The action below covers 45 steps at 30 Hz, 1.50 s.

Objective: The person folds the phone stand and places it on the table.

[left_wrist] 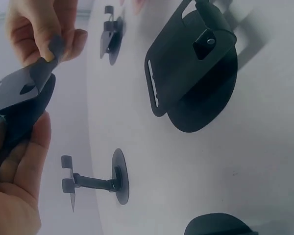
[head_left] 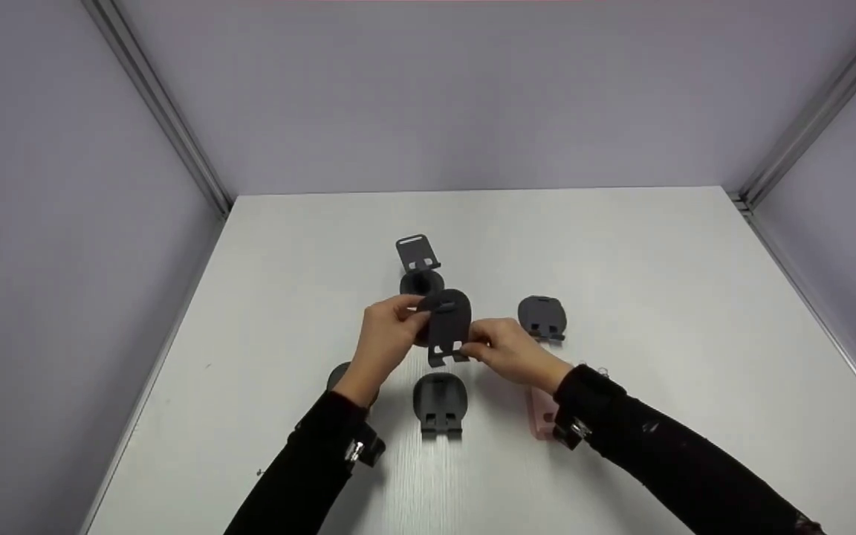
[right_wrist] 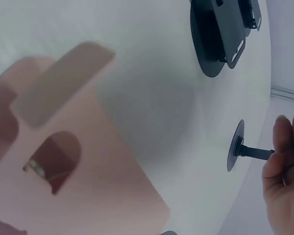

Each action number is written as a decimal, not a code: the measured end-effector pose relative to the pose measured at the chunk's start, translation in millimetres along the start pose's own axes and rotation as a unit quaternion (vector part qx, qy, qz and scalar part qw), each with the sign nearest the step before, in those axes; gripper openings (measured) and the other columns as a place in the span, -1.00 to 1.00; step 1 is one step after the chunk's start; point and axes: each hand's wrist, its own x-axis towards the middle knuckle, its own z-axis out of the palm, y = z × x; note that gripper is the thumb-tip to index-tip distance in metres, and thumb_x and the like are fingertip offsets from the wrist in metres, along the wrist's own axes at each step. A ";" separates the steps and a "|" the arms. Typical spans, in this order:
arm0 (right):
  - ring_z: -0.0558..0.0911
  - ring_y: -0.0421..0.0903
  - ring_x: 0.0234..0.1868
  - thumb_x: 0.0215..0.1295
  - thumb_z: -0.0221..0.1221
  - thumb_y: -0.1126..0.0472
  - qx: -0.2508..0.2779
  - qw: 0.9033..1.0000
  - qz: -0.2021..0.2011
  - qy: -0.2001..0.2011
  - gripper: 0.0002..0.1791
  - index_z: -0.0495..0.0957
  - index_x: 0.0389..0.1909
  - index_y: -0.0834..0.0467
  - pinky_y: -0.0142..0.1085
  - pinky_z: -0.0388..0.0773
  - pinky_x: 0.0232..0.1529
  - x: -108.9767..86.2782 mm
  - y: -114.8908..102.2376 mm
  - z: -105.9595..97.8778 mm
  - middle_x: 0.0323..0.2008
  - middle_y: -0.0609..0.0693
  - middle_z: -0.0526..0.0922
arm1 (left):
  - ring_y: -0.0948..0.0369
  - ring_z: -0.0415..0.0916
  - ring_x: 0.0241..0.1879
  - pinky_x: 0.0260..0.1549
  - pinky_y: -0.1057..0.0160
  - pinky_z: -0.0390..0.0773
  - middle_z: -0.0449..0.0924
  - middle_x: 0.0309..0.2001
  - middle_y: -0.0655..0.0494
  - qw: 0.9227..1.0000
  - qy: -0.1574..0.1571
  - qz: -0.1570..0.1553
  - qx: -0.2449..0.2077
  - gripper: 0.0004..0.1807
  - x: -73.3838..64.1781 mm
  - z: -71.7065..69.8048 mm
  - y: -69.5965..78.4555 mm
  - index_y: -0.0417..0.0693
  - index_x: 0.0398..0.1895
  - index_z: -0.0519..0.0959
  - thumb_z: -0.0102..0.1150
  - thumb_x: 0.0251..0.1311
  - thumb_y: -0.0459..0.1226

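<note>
A dark grey folding phone stand [head_left: 452, 323] is held up above the table between both hands. My left hand [head_left: 386, 336] grips its round base from the left, thumb on the near face. From the right, my right hand [head_left: 506, 348] pinches the stand's lower edge near the notched lip. In the left wrist view the same phone stand [left_wrist: 19, 93] shows its plate lying partly folded against the base. The right wrist view has the right hand [right_wrist: 286, 176] at its edge, with the held stand out of sight there.
Just behind the hands stands an unfolded phone stand [head_left: 417, 254]. Folded dark stands lie at the right [head_left: 542, 318] and at the front middle [head_left: 440, 405]. Another dark stand [head_left: 338, 374] is partly hidden under the left wrist, and a pink stand [head_left: 540, 413] under the right. Walls enclose the table.
</note>
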 end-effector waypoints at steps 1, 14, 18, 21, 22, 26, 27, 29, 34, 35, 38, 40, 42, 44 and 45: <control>0.53 -0.22 -0.43 0.38 0.28 0.26 0.002 1.000 0.012 -0.003 -0.87 0.63 -0.39 0.18 -0.36 0.46 -0.39 0.2 -0.4 0.1 -0.39 0.12 0.73 | 0.06 0.76 -0.45 -0.42 0.21 0.74 0.77 -0.31 -0.20 1.000 0.002 -0.006 -0.002 -0.80 1.0 0.1 -0.5 -0.31 -0.04 0.70 0.25 0.29 -0.49; 0.42 -0.16 -0.45 0.46 0.19 0.21 0.089 0.988 0.123 -0.010 -0.80 0.59 -0.31 0.28 -0.31 0.33 -0.42 2.2 -4.6 1.1 -0.37 0.15 0.67 | -0.02 0.74 -0.06 -0.16 0.14 0.74 0.66 0.11 -0.27 0.999 -0.005 -0.036 -0.007 -0.60 3.9 -4.5 -8.6 -0.32 0.26 0.54 0.15 0.37 -0.47; 0.37 -0.14 -0.47 0.46 0.17 0.23 0.113 0.981 0.155 -0.011 -0.79 0.54 -0.37 0.25 -0.31 0.26 -0.44 4.6 -2.9 1.9 -0.42 0.14 0.65 | -0.02 0.73 -0.07 -0.14 0.16 0.73 0.64 0.15 -0.26 0.999 -0.017 -0.026 0.016 -0.61 1.6 -7.0 -12.4 -0.33 0.26 0.54 0.11 0.39 -0.47; 0.39 -0.12 -0.46 0.46 0.17 0.24 0.114 0.979 0.169 -0.014 -0.78 0.51 -0.43 0.18 -0.31 0.25 -0.43 6.3 -0.6 2.3 -0.48 0.04 0.60 | -0.01 0.73 -0.08 -0.15 0.19 0.71 0.65 0.14 -0.24 0.999 -0.020 -0.020 0.047 -0.63 0.6 -8.8 -15.7 -0.33 0.24 0.56 0.11 0.40 -0.46; 0.39 -0.11 -0.46 0.46 0.16 0.25 0.111 0.979 0.171 -0.015 -0.77 0.50 -0.45 0.17 -0.31 0.25 -0.43 6.9 0.9 2.5 -0.50 0.01 0.59 | 0.00 0.73 -0.09 -0.15 0.19 0.71 0.66 0.14 -0.24 0.998 -0.019 -0.018 0.058 -0.64 0.3 -9.4 -16.5 -0.33 0.23 0.57 0.11 0.40 -0.45; 0.38 -0.14 -0.49 0.46 0.16 0.26 0.104 0.977 0.183 -0.019 -0.74 0.49 -0.49 0.15 -0.32 0.25 -0.43 8.6 5.6 2.7 -0.51 -0.02 0.56 | 0.02 0.71 -0.01 -0.06 0.12 0.69 0.68 0.11 -0.19 0.994 -0.017 -0.012 0.103 -0.66 -0.9 -11.5 -17.8 -0.30 0.20 0.60 0.12 0.42 -0.40; 0.36 -0.15 -0.50 0.45 0.15 0.26 0.103 0.977 0.187 -0.020 -0.74 0.49 -0.50 0.16 -0.32 0.24 -0.45 9.0 6.8 2.6 -0.52 -0.02 0.55 | 0.02 0.70 0.02 -0.02 0.09 0.67 0.69 0.10 -0.18 0.993 -0.017 -0.010 0.113 -0.67 -1.3 -12.0 -17.4 -0.29 0.19 0.61 0.12 0.42 -0.39; 0.35 -0.17 -0.53 0.45 0.15 0.27 0.101 0.976 0.193 -0.021 -0.74 0.50 -0.50 0.19 -0.33 0.22 -0.47 10.2 8.7 2.6 -0.53 -0.03 0.55 | 0.00 0.67 0.10 0.06 0.04 0.64 0.69 0.10 -0.16 0.991 -0.019 -0.008 0.129 -0.68 -1.6 -12.9 -18.0 -0.27 0.18 0.62 0.12 0.42 -0.38; 0.33 -0.19 -0.57 0.42 0.14 0.31 0.092 0.974 0.208 -0.022 -0.75 0.52 -0.51 0.24 -0.37 0.20 -0.51 16.1 14.5 3.6 -0.59 -0.06 0.51 | -0.03 0.61 0.18 0.14 -0.02 0.59 0.69 0.11 -0.14 0.988 -0.025 -0.012 0.150 -0.67 -1.7 -15.5 -20.5 -0.25 0.19 0.62 0.13 0.43 -0.36; 0.33 -0.20 -0.58 0.41 0.13 0.32 0.086 0.974 0.210 -0.021 -0.73 0.50 -0.55 0.22 -0.38 0.20 -0.52 17.4 15.2 3.7 -0.61 -0.07 0.49 | -0.03 0.61 0.18 0.14 -0.02 0.59 0.69 0.11 -0.13 0.988 -0.025 -0.012 0.153 -0.67 -1.6 -15.9 -20.8 -0.25 0.19 0.62 0.13 0.43 -0.36; 0.29 -0.21 -0.60 0.41 0.12 0.35 0.072 0.973 0.217 -0.026 -0.65 0.42 -0.63 0.14 -0.38 0.19 -0.54 20.8 17.1 4.2 -0.65 -0.10 0.42 | -0.03 0.62 0.17 0.14 -0.01 0.59 0.70 0.10 -0.13 0.986 -0.021 -0.013 0.163 -0.67 -1.0 -16.6 -23.6 -0.25 0.19 0.62 0.14 0.42 -0.35; 0.27 -0.21 -0.61 0.41 0.11 0.36 0.059 0.973 0.220 -0.030 -0.60 0.37 -0.67 0.09 -0.39 0.19 -0.54 22.5 17.9 4.3 -0.67 -0.12 0.37 | -0.03 0.62 0.17 0.14 -0.01 0.59 0.71 0.08 -0.13 0.986 -0.017 -0.014 0.166 -0.66 -1.0 -17.0 -25.1 -0.26 0.18 0.62 0.15 0.41 -0.36; 0.26 -0.22 -0.63 0.40 0.12 0.35 0.039 0.975 0.218 -0.031 -0.58 0.36 -0.70 0.08 -0.39 0.19 -0.55 24.2 19.4 4.8 -0.69 -0.14 0.34 | -0.03 0.62 0.16 0.13 -0.01 0.59 0.71 0.08 -0.14 0.985 -0.014 -0.016 0.168 -0.66 -0.8 -17.3 -26.3 -0.26 0.19 0.62 0.15 0.41 -0.36; 0.28 -0.21 -0.63 0.38 0.15 0.33 0.004 0.977 0.210 -0.029 -0.58 0.38 -0.72 0.09 -0.40 0.20 -0.55 26.0 20.7 5.2 -0.70 -0.15 0.34 | -0.04 0.63 0.15 0.11 -0.02 0.60 0.71 0.07 -0.15 0.985 -0.013 -0.016 0.173 -0.65 -0.5 -17.3 -27.1 -0.26 0.21 0.61 0.15 0.41 -0.37; 0.29 -0.21 -0.63 0.37 0.16 0.32 -0.017 0.979 0.204 -0.025 -0.58 0.40 -0.73 0.10 -0.41 0.21 -0.55 26.9 21.4 5.5 -0.71 -0.16 0.34 | -0.04 0.64 0.14 0.10 -0.02 0.61 0.71 0.07 -0.15 0.984 -0.013 -0.017 0.175 -0.64 -0.1 -17.4 -27.4 -0.26 0.22 0.60 0.14 0.41 -0.37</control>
